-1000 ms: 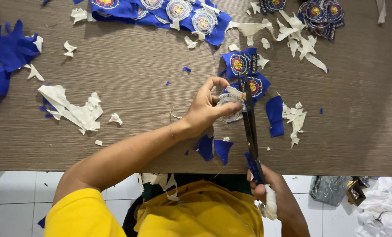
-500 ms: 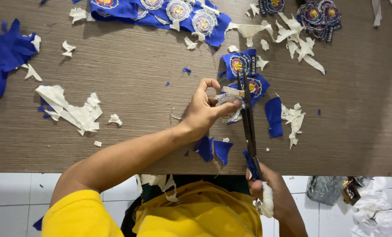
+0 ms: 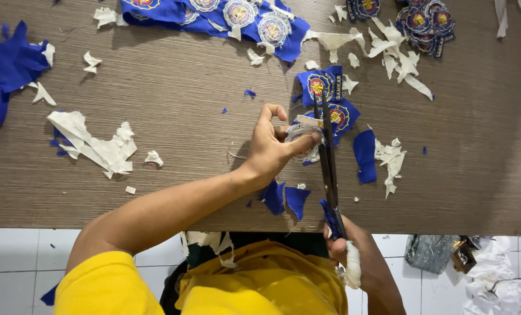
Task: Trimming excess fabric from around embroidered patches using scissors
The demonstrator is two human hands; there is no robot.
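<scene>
Left hand point(image 3: 269, 149) pinches 1 round patch point(image 3: 303, 135), right hand point(image 3: 353, 256) grips scissors point(image 3: 329, 160); judged best: rotate patch slowly, blades hugging embroidered edge.

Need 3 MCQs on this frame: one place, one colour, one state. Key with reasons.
1. Where is the round patch?
A. in the left hand
B. on the floor
C. on the lap

2. What colour are the cloth scraps at the table edge?
A. red
B. blue
C. green

3. The scissors are:
A. lying on the table
B. hanging on a wall
C. gripped by the right hand

Key: 1 A, fingers pinch it; 2 B, both are blue; 3 C, that hand grips the handles, blades at the patch.
</scene>
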